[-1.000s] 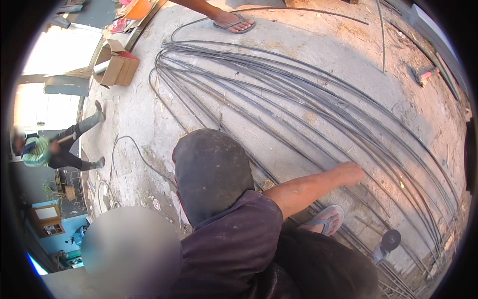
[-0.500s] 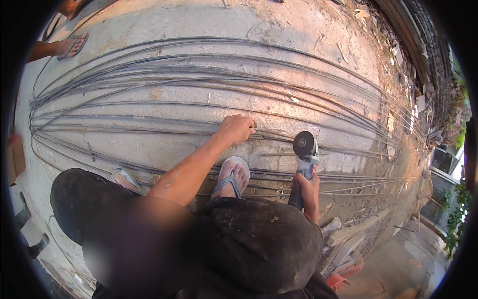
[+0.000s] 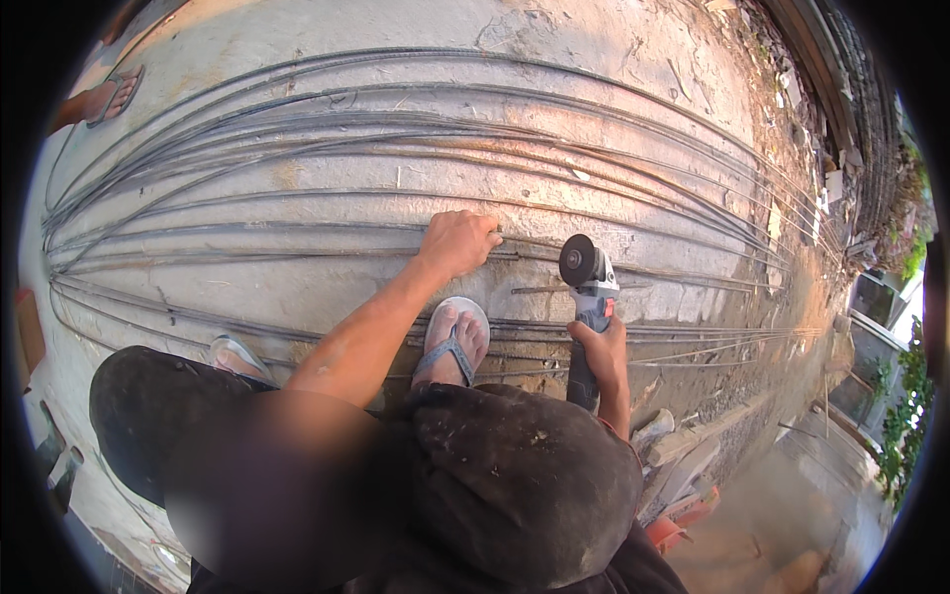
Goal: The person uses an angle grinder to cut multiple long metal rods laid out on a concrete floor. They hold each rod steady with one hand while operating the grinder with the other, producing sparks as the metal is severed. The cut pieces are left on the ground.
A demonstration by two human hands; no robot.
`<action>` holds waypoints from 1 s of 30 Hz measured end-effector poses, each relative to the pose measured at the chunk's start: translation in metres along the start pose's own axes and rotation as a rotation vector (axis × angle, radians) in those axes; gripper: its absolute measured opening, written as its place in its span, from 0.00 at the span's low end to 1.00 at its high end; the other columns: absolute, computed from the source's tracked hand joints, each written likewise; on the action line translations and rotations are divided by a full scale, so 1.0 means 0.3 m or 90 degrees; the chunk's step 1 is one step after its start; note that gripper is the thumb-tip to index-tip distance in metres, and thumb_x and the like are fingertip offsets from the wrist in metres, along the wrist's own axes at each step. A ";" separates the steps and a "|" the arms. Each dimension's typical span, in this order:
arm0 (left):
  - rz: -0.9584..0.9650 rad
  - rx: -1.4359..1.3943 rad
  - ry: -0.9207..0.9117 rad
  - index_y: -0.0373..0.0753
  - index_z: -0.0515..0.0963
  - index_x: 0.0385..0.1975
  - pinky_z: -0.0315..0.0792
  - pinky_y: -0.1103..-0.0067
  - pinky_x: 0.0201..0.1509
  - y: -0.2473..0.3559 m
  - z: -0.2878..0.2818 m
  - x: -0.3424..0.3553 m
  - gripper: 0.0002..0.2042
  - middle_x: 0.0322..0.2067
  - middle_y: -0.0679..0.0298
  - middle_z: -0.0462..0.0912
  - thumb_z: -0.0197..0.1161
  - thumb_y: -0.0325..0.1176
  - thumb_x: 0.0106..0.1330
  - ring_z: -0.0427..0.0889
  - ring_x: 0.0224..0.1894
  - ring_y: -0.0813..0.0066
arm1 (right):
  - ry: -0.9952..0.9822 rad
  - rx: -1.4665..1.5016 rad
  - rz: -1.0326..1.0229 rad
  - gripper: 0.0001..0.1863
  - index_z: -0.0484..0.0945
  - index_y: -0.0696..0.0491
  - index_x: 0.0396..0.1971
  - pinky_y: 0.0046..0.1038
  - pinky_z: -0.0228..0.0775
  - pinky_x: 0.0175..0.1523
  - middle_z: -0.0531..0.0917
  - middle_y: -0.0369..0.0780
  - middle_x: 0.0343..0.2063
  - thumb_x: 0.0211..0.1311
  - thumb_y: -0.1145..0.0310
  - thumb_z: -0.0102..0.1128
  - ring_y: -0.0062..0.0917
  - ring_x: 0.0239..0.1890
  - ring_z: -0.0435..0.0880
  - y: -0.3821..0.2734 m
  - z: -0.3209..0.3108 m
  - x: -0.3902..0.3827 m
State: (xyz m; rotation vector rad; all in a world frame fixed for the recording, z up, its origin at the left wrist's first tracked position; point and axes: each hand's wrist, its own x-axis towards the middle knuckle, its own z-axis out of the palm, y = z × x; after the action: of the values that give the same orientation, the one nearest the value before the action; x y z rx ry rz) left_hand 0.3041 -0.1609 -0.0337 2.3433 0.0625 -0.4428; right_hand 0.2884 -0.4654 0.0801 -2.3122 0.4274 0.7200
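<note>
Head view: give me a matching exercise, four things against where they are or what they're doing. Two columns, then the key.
Things
1. left hand
2. right hand
3. angle grinder
4. sandalled foot

Places or states
A. disc end points away from the person, over the steel rods
B. planted on the concrete ground, between the two hands and nearer the person
C. pressed down on a rod, arm stretched out
D. closed round a tool's handle

Pairs: 1-C, 2-D, 3-A, 4-B
</note>
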 end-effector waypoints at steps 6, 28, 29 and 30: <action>-0.046 -0.032 -0.033 0.41 0.87 0.37 0.81 0.57 0.47 0.033 -0.045 0.006 0.18 0.33 0.51 0.91 0.66 0.52 0.73 0.91 0.40 0.48 | -0.013 -0.015 -0.018 0.26 0.83 0.63 0.48 0.34 0.78 0.49 0.89 0.43 0.35 0.51 0.64 0.75 0.28 0.38 0.86 -0.012 0.062 0.019; -0.011 -0.043 0.026 0.45 0.89 0.38 0.79 0.56 0.45 0.001 0.019 0.004 0.19 0.31 0.53 0.90 0.65 0.55 0.72 0.90 0.39 0.50 | -0.025 0.016 0.002 0.15 0.82 0.61 0.37 0.31 0.75 0.34 0.85 0.37 0.27 0.55 0.68 0.73 0.22 0.26 0.82 -0.014 0.054 0.046; -0.010 -0.041 0.033 0.45 0.89 0.38 0.79 0.56 0.45 0.003 0.022 0.005 0.19 0.31 0.52 0.90 0.64 0.55 0.73 0.90 0.40 0.50 | -0.024 0.013 -0.001 0.14 0.82 0.61 0.37 0.31 0.75 0.33 0.85 0.37 0.27 0.55 0.68 0.73 0.22 0.26 0.82 0.004 0.053 0.064; -0.010 -0.036 0.039 0.45 0.89 0.38 0.79 0.56 0.46 -0.002 0.023 0.001 0.19 0.32 0.52 0.90 0.64 0.55 0.73 0.90 0.40 0.49 | -0.025 0.013 -0.004 0.14 0.82 0.61 0.37 0.31 0.75 0.33 0.84 0.37 0.27 0.55 0.68 0.73 0.22 0.25 0.82 0.019 0.060 0.080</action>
State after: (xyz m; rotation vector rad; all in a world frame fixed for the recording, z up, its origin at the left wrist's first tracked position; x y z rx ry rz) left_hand 0.3022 -0.1653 -0.0388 2.3013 0.1215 -0.3729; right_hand 0.2980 -0.4596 0.0516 -2.2760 0.4084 0.7527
